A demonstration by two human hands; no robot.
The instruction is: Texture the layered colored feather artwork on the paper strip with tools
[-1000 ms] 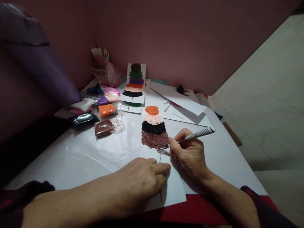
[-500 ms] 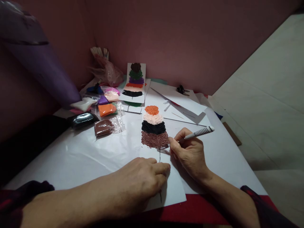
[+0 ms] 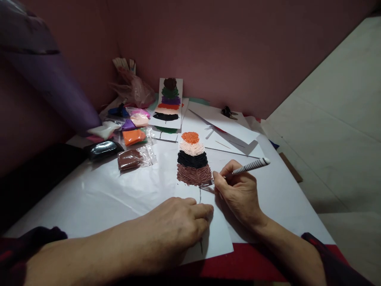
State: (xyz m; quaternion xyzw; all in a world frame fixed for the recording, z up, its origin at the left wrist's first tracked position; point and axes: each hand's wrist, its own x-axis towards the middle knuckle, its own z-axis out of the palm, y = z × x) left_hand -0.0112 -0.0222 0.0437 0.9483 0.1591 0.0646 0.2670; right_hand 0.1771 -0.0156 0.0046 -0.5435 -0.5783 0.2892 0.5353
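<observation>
A white sheet of paper [image 3: 218, 238] carries a feather-like shape in textured clay bands, from an orange top [image 3: 189, 138] through peach and black to a brown band [image 3: 193, 174]. A drawn stem line runs down below the brown. Across the lower part of the sheet lies my left hand [image 3: 184, 218], fingers curled together and holding the paper down; its fingertips are partly hidden. My right hand [image 3: 238, 190] pinches a pen-shaped tool [image 3: 251, 166] with a patterned white and dark handle. The tool's tip meets the lower right edge of the brown band.
Bagged clay lies to the left, including a brown pack [image 3: 129, 159], a black pack [image 3: 104, 150] and an orange pack [image 3: 133, 137]. Behind stands a card with coloured bands [image 3: 166, 122]. Loose paper [image 3: 223, 123] and keys [image 3: 228, 113] lie at the back.
My right hand and the tool have shifted slightly to the right and down along the brown band's edge. The left hand stays in place on the paper.
</observation>
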